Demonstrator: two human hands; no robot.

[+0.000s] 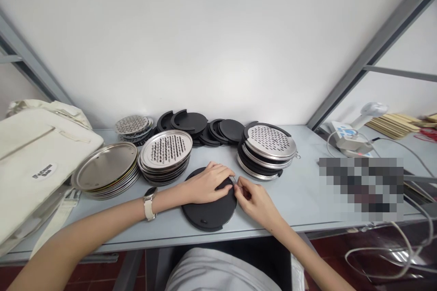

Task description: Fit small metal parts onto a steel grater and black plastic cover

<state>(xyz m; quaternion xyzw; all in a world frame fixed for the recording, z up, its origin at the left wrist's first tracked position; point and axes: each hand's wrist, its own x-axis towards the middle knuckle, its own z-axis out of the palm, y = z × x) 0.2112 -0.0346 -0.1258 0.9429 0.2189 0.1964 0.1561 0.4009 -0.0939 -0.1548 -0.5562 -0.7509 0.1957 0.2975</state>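
A round black disc (208, 211) lies flat near the table's front edge, with a thin metal rim showing at its right side. My left hand (210, 184) rests across its top, thumb and fingers gripping around the upper right edge. At that same edge my right hand (251, 195) is closed in a pinch. Whatever small piece sits between its fingertips is too hidden to name. Just behind stands a stack of round metal graters with black holders (268, 145), a small ring (298, 156) sticking out from its right side.
Stacked metal grater discs (166, 150) and plain metal discs (105, 166) stand to the left, beside a cream bag (44, 159). Loose black round holders (189, 122) lie along the wall. A scanner (372, 111) with cables and a blurred patch (362, 186) are at the right.
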